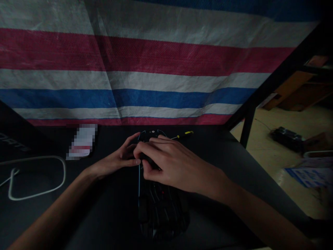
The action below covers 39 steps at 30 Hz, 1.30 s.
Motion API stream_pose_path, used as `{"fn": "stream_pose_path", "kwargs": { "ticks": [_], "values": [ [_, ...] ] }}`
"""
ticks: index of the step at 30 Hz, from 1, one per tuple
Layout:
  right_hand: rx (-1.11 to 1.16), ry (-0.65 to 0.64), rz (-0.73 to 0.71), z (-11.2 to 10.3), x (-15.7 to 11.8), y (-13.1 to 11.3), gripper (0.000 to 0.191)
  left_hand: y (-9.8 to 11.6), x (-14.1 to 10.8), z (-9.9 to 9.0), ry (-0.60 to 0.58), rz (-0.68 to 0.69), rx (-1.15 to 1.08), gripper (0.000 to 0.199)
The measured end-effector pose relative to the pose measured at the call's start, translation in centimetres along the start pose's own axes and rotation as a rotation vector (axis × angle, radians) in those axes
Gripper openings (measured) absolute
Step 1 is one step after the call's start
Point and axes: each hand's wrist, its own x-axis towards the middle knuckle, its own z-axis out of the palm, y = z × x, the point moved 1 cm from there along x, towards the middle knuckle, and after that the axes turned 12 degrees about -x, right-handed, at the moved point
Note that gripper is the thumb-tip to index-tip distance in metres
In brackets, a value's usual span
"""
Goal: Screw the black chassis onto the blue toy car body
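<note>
A long black object that looks like a toy car [163, 211], with thin blue edge lines and a small red spot, lies on the dark table in front of me. My left hand [127, 152] grips its left side near the far end, thumb towards me and fingers partly hidden. Over its upper middle my right hand [163, 158] is closed, thumb and forefinger pinched around something dark that I cannot make out. Just beyond the right hand lies a screwdriver [185, 134] with a yellow and black handle. Dim light hides much of the black surface.
A white cable [37, 198] loops on the table [104, 208] at the left. Behind it lies a blurred-out pale item [84, 139]. A striped woven sheet [145, 59] hangs along the back. On the floor at right are a dark device [286, 139] and papers [309, 177].
</note>
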Motion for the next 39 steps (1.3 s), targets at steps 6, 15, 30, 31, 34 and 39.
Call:
{"fn": "stream_pose_path", "kwargs": {
  "ticks": [6,15,30,31,34,39],
  "values": [
    [0.002,0.002,-0.029,-0.1,0.0,-0.2,0.017,0.4,-0.1,0.3,-0.028,-0.015,-0.021,0.1],
    [-0.089,-0.003,0.03,0.0,-0.1,-0.2,0.018,0.2,0.0,0.1,-0.025,0.0,0.001,0.096],
    [0.145,0.032,-0.028,-0.6,0.4,-0.1,0.022,-0.6,-0.1,-0.1,0.001,0.068,0.035,0.093],
    [0.179,0.02,-0.019,-0.6,0.4,-0.2,0.023,-0.5,-0.1,0.0,0.007,0.059,0.035,0.094],
    [0.286,0.018,0.002,-0.3,0.6,-0.3,0.026,-0.2,-0.3,0.3,0.034,0.031,0.027,0.095],
    [0.46,0.031,-0.023,0.6,0.7,-0.3,0.04,0.0,-0.3,0.4,0.026,-0.009,-0.033,0.102]
  ]
}}
